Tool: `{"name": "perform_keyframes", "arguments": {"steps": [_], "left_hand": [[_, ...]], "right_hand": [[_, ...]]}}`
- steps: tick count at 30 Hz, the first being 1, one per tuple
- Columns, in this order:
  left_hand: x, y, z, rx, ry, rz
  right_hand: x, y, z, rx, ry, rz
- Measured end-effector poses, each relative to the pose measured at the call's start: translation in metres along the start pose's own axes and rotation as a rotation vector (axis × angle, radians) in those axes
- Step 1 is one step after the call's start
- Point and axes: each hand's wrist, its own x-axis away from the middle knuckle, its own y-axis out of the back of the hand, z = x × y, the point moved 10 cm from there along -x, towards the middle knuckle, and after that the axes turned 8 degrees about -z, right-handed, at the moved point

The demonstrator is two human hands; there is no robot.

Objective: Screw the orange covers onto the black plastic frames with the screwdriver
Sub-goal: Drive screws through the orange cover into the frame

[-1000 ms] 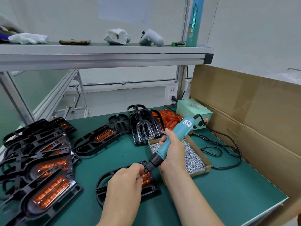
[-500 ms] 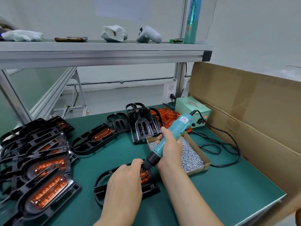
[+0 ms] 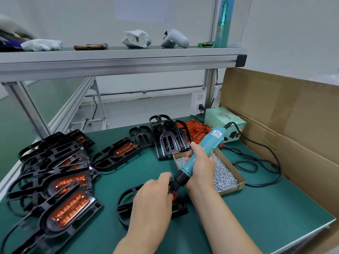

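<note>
Step in hand, by my reading: driving a screw through the orange cover (image 3: 174, 196) into the black frame (image 3: 126, 198). The frame lay flat towards the near edge of the table (image 3: 256, 208), just left of the box of screws (image 3: 225, 173). The cover sat at its right end, mostly hidden.

The right hand (image 3: 200, 169) had its fingers (image 3: 189, 158) wrapped fully round the teal electric screwdriver (image 3: 211, 142), which leaned back to the right.

The left hand (image 3: 154, 200) was curled over the cover at the bit, thumb beside the driver's black nose. I could not tell what its fingertips pinched.

To do it well: bring the driver in line with the screw, press steadily and stop once it seats, since the thin cover may crack.
</note>
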Motion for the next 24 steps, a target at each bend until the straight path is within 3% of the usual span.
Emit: {"name": "perform_keyframes", "arguments": {"steps": [8, 15, 24], "left_hand": [[0.005, 0.005, 0.026, -0.135, -0.037, -0.046], [0.027, -0.006, 0.056, -0.189, 0.058, 0.049], [0.030, -0.021, 0.056, -0.356, -0.003, 0.151]], "right_hand": [[-0.008, 0.000, 0.017, -0.040, 0.047, -0.003], [-0.012, -0.002, 0.037, -0.034, 0.180, 0.016], [-0.001, -0.017, 0.047, 0.167, 0.428, 0.073]]}}
